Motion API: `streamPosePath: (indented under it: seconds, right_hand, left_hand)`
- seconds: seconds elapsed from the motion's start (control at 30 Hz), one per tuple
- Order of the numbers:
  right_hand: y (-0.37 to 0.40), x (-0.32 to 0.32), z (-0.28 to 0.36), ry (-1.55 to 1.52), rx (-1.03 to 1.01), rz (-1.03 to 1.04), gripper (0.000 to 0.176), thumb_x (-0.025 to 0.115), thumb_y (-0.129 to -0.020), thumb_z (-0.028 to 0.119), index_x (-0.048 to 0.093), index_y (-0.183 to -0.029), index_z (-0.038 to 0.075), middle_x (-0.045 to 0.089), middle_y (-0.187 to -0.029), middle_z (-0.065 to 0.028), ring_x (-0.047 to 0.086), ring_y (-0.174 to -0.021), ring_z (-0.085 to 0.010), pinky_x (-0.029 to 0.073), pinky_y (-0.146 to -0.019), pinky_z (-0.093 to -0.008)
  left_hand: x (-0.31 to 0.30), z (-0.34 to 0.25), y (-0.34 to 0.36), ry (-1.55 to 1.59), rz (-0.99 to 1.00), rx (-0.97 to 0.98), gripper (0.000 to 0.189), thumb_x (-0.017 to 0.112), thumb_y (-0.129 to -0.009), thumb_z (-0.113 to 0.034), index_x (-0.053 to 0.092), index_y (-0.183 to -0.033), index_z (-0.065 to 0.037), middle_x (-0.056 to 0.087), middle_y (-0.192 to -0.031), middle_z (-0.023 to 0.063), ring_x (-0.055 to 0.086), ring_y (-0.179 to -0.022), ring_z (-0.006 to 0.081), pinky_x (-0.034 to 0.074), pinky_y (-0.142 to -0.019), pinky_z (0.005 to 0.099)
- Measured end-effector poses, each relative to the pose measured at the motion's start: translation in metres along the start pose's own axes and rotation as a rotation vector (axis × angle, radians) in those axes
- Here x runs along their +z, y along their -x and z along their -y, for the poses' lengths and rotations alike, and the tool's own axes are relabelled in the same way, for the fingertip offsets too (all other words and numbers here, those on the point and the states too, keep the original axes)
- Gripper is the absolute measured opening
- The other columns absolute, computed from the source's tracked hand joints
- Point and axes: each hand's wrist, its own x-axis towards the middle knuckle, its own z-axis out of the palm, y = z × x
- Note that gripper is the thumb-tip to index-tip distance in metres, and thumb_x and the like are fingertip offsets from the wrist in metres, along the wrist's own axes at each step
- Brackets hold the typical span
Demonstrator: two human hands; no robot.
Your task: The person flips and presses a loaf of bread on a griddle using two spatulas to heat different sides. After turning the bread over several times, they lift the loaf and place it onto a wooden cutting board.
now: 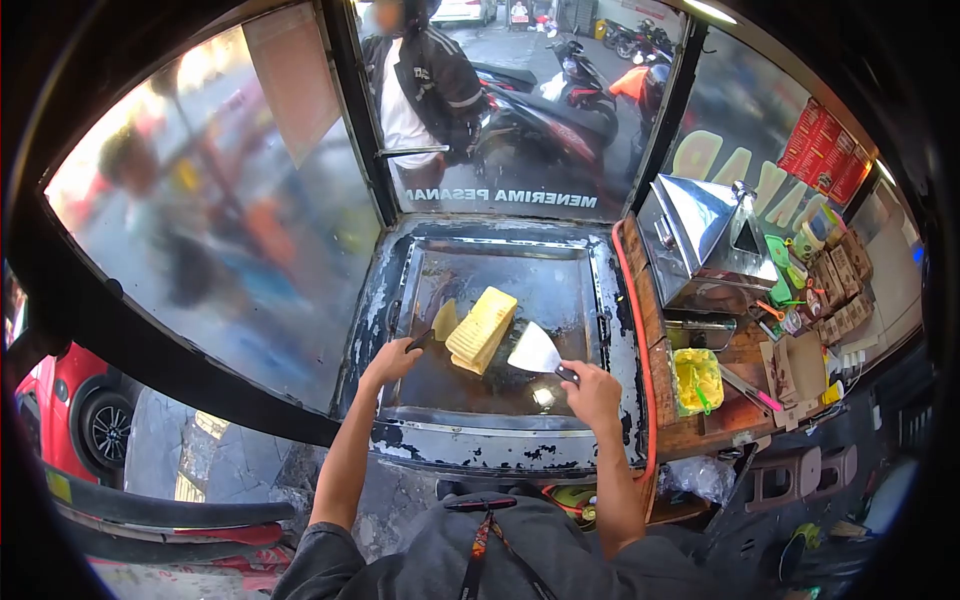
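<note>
A folded yellow slab (482, 328) of food is seen lying on the dark griddle (560, 290), a little left of its middle. The left hand (390, 362) is closed around the dark handle of a small spatula (440, 322), whose blade is placed against the left side of the slab. The right hand (592, 392) is closed around the handle of a wide spatula (535, 350). Its blade is held tilted, just beside the right side of the slab; whether it is touching cannot be told.

The step in hand is judged to be the handling of the slab between the two blades. For this to be done well, both blades should be laid low on the plate and pushed in evenly from opposite sides, so that the folded layers are not opened or torn. The wrists are better held well above the hot surface.

At the right, a steel box (700, 240) and a yellow tub (697, 380) are placed on the wooden worktop (745, 352). An orange hose (640, 330) is laid along the griddle's edge. A person in a dark jacket (420, 80) is seen behind the glass.
</note>
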Motion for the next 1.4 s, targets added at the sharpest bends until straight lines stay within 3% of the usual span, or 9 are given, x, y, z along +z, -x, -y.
streamPosePath:
  seconds: [0.27, 0.3, 0.4, 0.5, 0.57, 0.67, 0.8, 0.97, 1.4]
  right_hand:
    - [0.049, 0.029, -0.081, -0.277, 0.398, 0.013, 0.031, 0.067, -0.079, 0.024, 0.066, -0.107, 0.011, 0.069, -0.083, -0.0112, 0.066, -0.075, -0.0267, 0.05, -0.068, -0.0376]
    - [0.05, 0.024, -0.078, -0.426, 0.485, 0.02, 0.03, 0.064, -0.084, 0.021, 0.063, -0.108, 0.002, 0.065, -0.072, -0.0078, 0.058, -0.06, -0.0123, 0.045, -0.056, -0.0269]
    - [0.055, 0.049, -0.105, -0.702, 0.609, -0.082, 0.029, 0.06, -0.089, 0.021, 0.06, -0.113, 0.003, 0.061, -0.069, -0.0046, 0.051, -0.052, -0.0078, 0.037, -0.046, -0.0233]
    - [0.051, 0.056, -0.094, -1.021, 0.747, -0.072, 0.027, 0.056, -0.093, 0.023, 0.058, -0.112, 0.004, 0.057, -0.068, -0.0027, 0.042, -0.045, -0.0053, 0.028, -0.037, -0.0204]
    - [0.05, 0.066, -0.082, -1.226, 0.84, -0.03, 0.025, 0.056, -0.093, 0.024, 0.058, -0.109, 0.005, 0.055, -0.066, -0.0033, 0.041, -0.043, -0.0051, 0.028, -0.035, -0.0202]
    - [0.054, 0.082, -0.06, -1.06, 0.686, 0.034, 0.025, 0.058, -0.092, 0.023, 0.058, -0.109, 0.005, 0.055, -0.064, -0.003, 0.042, -0.043, -0.0054, 0.027, -0.034, -0.0202]
    - [0.063, 0.056, -0.079, -0.969, 0.52, 0.199, 0.026, 0.062, -0.088, 0.017, 0.063, -0.108, -0.001, 0.065, -0.077, -0.0063, 0.061, -0.065, -0.009, 0.048, -0.056, -0.0234]
    - [0.068, 0.032, -0.081, -0.27, 0.334, 0.231, 0.038, 0.074, -0.071, 0.021, 0.067, -0.108, 0.018, 0.069, -0.092, -0.0116, 0.066, -0.085, -0.0309, 0.05, -0.076, -0.0393]
    - [0.075, 0.022, 0.008, -0.218, 0.125, 0.106, 0.033, 0.071, -0.074, 0.016, 0.066, -0.107, 0.014, 0.066, -0.086, -0.0109, 0.064, -0.079, -0.0318, 0.049, -0.068, -0.0411]
  left_hand:
    - [0.101, -0.035, 0.079, -0.051, -0.12, 0.079, 0.028, 0.056, -0.087, -0.025, 0.055, -0.084, 0.003, 0.06, -0.076, 0.031, 0.059, -0.074, 0.0485, 0.047, -0.067, 0.0555]
    - [0.113, -0.037, 0.09, 0.108, -0.005, 0.139, 0.029, 0.055, -0.089, -0.026, 0.056, -0.088, 0.002, 0.062, -0.075, 0.0264, 0.063, -0.072, 0.0407, 0.048, -0.065, 0.048]
    - [0.109, -0.079, 0.117, 0.529, 0.442, -0.096, 0.032, 0.055, -0.092, -0.028, 0.056, -0.09, 0.003, 0.058, -0.066, 0.0116, 0.055, -0.063, 0.0196, 0.044, -0.059, 0.0319]
    - [0.083, -0.108, 0.118, 0.568, 0.229, -0.085, 0.029, 0.054, -0.093, -0.027, 0.058, -0.092, 0.002, 0.051, -0.063, 0.0019, 0.048, -0.057, 0.011, 0.041, -0.052, 0.03]
    - [0.072, -0.1, 0.099, 0.405, -0.009, 0.079, 0.029, 0.055, -0.092, -0.025, 0.057, -0.088, 0.003, 0.056, -0.064, 0.0082, 0.053, -0.056, 0.0197, 0.043, -0.054, 0.035]
    - [0.06, -0.075, 0.064, 0.099, -0.149, 0.121, 0.028, 0.056, -0.089, -0.025, 0.057, -0.091, 0.003, 0.061, -0.073, 0.0222, 0.06, -0.068, 0.0371, 0.046, -0.062, 0.0458]
    - [0.064, -0.05, 0.034, -0.145, -0.088, 0.099, 0.029, 0.055, -0.087, -0.024, 0.057, -0.092, 0.004, 0.062, -0.081, 0.0298, 0.059, -0.08, 0.0489, 0.045, -0.07, 0.0559]
    - [0.063, -0.05, 0.032, -0.236, 0.022, 0.143, 0.03, 0.055, -0.086, -0.025, 0.056, -0.09, 0.005, 0.061, -0.081, 0.0315, 0.059, -0.079, 0.0488, 0.045, -0.073, 0.0549]
    - [0.016, -0.028, 0.013, -0.256, 0.022, 0.067, 0.033, 0.056, -0.085, -0.027, 0.06, -0.09, 0.005, 0.061, -0.088, 0.0295, 0.058, -0.088, 0.0469, 0.045, -0.077, 0.052]
